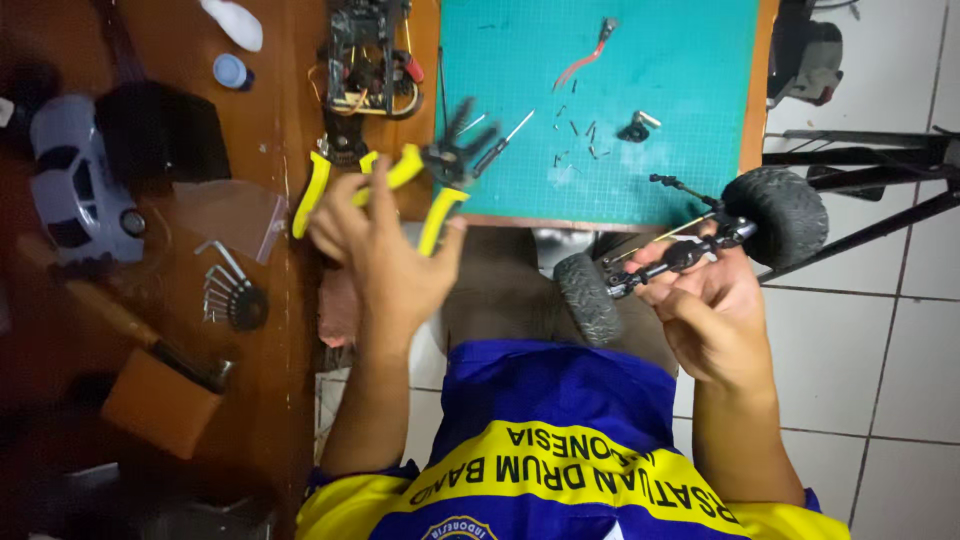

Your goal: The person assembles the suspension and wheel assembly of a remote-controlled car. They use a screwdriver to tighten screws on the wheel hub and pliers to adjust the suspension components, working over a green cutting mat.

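Pliers (pixel 440 190) with yellow handles sit in your left hand (pixel 385 255), fingers wrapped round one handle while the dark nose, blurred, points toward the far side over the near edge of the green cutting mat (pixel 640 60). Your right hand (pixel 715 315) grips a model-car axle (pixel 680 255) by its dark middle bar, held out past the near right corner of the mat, with one knobbly tyre (pixel 785 212) on its far right end and the other tyre (pixel 588 298) on the near left end. As far as you can judge, the axle is already off the car: the stripped chassis (pixel 365 55) lies at the far edge of the wooden table (pixel 270 330), and small screws (pixel 580 135) are scattered on the mat beside a screwdriver (pixel 505 140). Both wheels are on the axle, so any work on the axle itself looks not yet done. A second pair of yellow-handled pliers (pixel 320 175) lies on the table just left of your left hand, a set of hex keys (pixel 225 290) rests further left, and the grey car body (pixel 80 185) sits near the left edge.
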